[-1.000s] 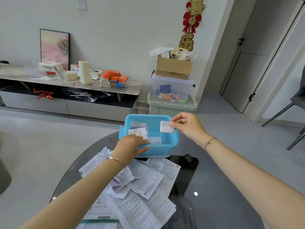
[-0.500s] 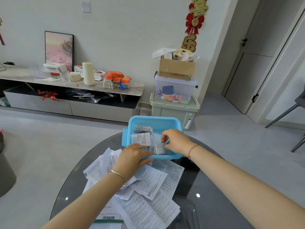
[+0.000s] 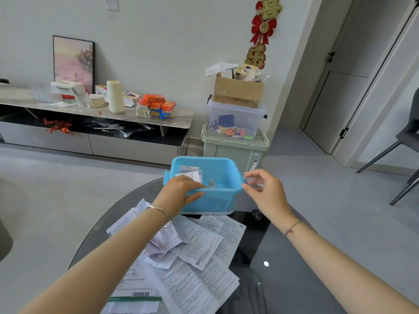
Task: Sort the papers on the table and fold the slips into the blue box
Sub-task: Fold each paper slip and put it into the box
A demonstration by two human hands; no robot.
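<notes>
The blue box [image 3: 213,200] stands at the far side of the round glass table [image 3: 285,264]. Several folded white slips [image 3: 191,174] lie inside it, against its left wall. My left hand [image 3: 179,196] grips the box's near rim, fingers inside and thumb on the outer wall. Just off the box's right rim, my right hand [image 3: 264,193] hovers with its fingers loosely spread and holding nothing. A loose pile of printed papers [image 3: 195,250] covers the table in front of the box, partly under my left forearm.
Behind the table, stacked storage bins [image 3: 235,137] carry a cardboard box [image 3: 238,91]. A low sideboard [image 3: 97,130] with assorted items runs along the left wall. A dark chair [image 3: 405,143] stands at the right edge.
My right hand carried a slip down into the blue box, let it go and drew out to the right, now empty. My left hand stayed on the box's near rim.
</notes>
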